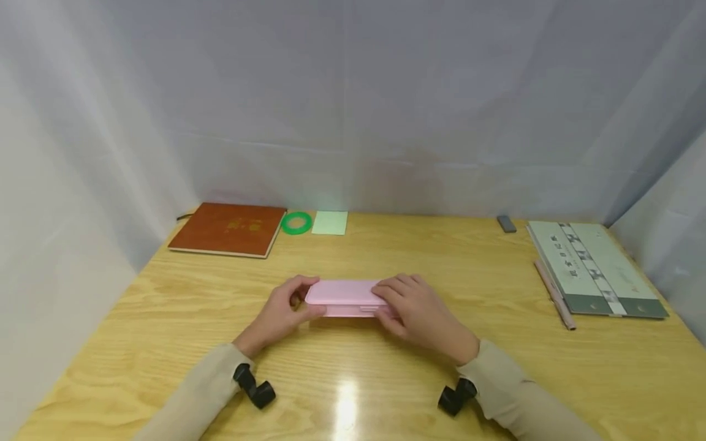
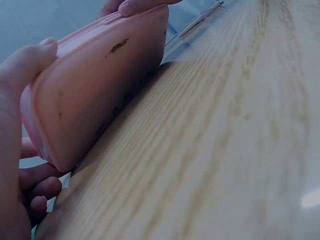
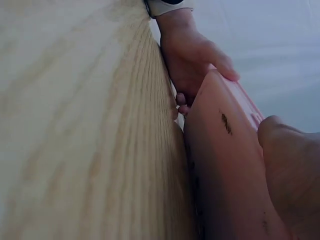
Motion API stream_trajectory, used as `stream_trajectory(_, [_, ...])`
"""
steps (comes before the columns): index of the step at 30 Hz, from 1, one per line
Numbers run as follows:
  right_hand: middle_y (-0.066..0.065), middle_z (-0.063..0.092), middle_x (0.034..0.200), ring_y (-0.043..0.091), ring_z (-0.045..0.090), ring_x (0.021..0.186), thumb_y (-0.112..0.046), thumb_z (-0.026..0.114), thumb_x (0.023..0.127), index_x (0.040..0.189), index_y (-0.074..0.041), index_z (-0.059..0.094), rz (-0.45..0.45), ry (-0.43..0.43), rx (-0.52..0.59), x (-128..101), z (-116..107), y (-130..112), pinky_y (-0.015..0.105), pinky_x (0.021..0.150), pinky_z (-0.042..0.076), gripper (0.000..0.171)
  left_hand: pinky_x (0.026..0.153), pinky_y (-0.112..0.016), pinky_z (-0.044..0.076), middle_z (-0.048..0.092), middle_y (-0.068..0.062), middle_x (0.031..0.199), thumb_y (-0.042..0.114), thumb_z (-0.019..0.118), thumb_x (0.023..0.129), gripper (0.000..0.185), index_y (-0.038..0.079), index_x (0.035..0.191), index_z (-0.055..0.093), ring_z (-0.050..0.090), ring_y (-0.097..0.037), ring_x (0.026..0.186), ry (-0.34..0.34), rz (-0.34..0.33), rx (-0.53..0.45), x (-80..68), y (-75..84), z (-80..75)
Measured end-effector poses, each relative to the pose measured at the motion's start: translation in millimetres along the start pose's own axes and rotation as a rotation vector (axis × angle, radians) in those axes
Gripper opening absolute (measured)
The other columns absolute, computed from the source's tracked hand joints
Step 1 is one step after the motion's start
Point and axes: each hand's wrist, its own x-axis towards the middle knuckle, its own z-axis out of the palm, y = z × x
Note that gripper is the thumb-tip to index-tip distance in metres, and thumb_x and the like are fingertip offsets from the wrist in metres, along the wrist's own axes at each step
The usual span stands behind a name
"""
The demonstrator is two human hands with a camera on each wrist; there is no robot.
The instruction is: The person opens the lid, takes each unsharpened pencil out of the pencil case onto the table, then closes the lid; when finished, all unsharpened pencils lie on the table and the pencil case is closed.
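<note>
Hands on a pink case [image 1: 346, 296] at table [image 1: 386, 380] centre, one at each end. I see the left hand [image 1: 284, 312] wrapped round the case's left end, thumb on the top edge, fingers curled behind and under — a real grasp, confirmed in the left wrist view, where the case [image 2: 95, 90] fills the frame and the left hand's fingers [image 2: 40, 187] curl beneath its end. The right hand [image 1: 416, 309] covers the right end, fingers over the lid and thumb on the near side, also grasping. In the right wrist view the case [image 3: 225, 165] looks tipped up on its long edge against the table, though that camera is very close, so I can't be sure how far it is lifted.

Surroundings, all well apart from the hands:
- brown notebook [image 1: 228, 229] at the far left corner
- green ring [image 1: 296, 222] just beside it, then a pale green card [image 1: 330, 223] right next to the ring
- small grey object [image 1: 506, 223] at the far edge, right of centre — too small to identify
- stack of green-and-white books [image 1: 595, 266] at far right, with a pink pen [image 1: 554, 295] lying along its left side

White curtain [image 1: 353, 104] encloses the table. Nothing lies between the hands and the case.
</note>
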Motion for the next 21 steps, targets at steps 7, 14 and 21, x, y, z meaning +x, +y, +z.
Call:
stream_trajectory(7, [0.004, 0.068, 0.091, 0.019, 0.062, 0.084, -0.028, 0.064, 0.084, 0.099, -0.005, 0.068, -0.040, -0.005, -0.088, 6.1, -1.5, 0.1, 0.033, 0.075, 0.051, 0.028, 0.071, -0.021, 0.041, 0.063, -0.014, 0.105, 0.015, 0.077, 0.080, 0.054, 0.000, 0.128, 0.057, 0.050, -0.015, 0.083, 0.020, -0.042, -0.061, 1.7, 4.9, 3.5])
stream_trajectory(14, [0.005, 0.069, 0.091, 0.019, 0.063, 0.084, -0.029, 0.065, 0.085, 0.099, -0.005, 0.068, -0.056, -0.024, -0.140, 8.4, -0.5, -2.1, 0.033, 0.073, 0.052, 0.028, 0.067, -0.021, 0.040, 0.063, -0.015, 0.103, 0.012, 0.077, 0.079, 0.056, -0.003, 0.129, 0.055, 0.048, -0.013, 0.080, 0.026, -0.029, -0.071, -0.2, 4.6, 2.5])
stream_trajectory(21, [0.004, 0.069, 0.096, 0.019, 0.063, 0.090, -0.032, 0.064, 0.088, 0.103, -0.006, 0.068, -0.023, -0.053, -0.104, 7.1, -1.8, -1.4, 0.036, 0.078, 0.051, 0.030, 0.071, -0.022, 0.042, 0.064, -0.015, 0.106, 0.013, 0.078, 0.079, 0.060, -0.002, 0.131, 0.054, 0.051, -0.012, 0.084, 0.022, -0.024, -0.061, -1.2, 1.4, 3.6])
